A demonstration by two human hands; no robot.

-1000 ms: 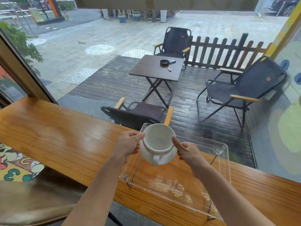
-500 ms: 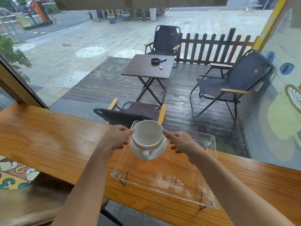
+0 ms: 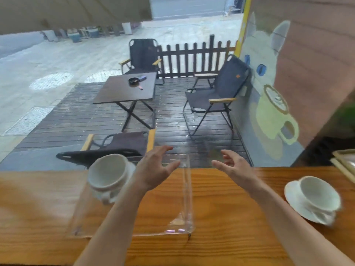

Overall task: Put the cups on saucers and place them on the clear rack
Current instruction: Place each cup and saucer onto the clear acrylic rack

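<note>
The frame is blurred by motion, so the clear rack shows mostly as faint edges: its right wall and near right corner catch light, while its left side is barely traceable against the wood. The left forearm crosses over the rack's near edge and hides part of its floor. A white cup sits on a saucer at the rack's far left corner, the handle turned toward the person; most of the saucer is hidden behind the cup and the left hand. That hand hangs over the rack just right of the cup, fingers spread wide and holding nothing; whether it brushes the saucer cannot be told. The right hand hovers past the rack's right wall, above the far edge of the wooden counter, fingers likewise loosely spread and empty. A second cup on its own saucer rests on the counter near the right end, well apart from the rack, its near side smeared. At the far right corner something tray-like is cut off by the frame. Beyond the glass stand a folding table and dark chairs on wet decking.
</note>
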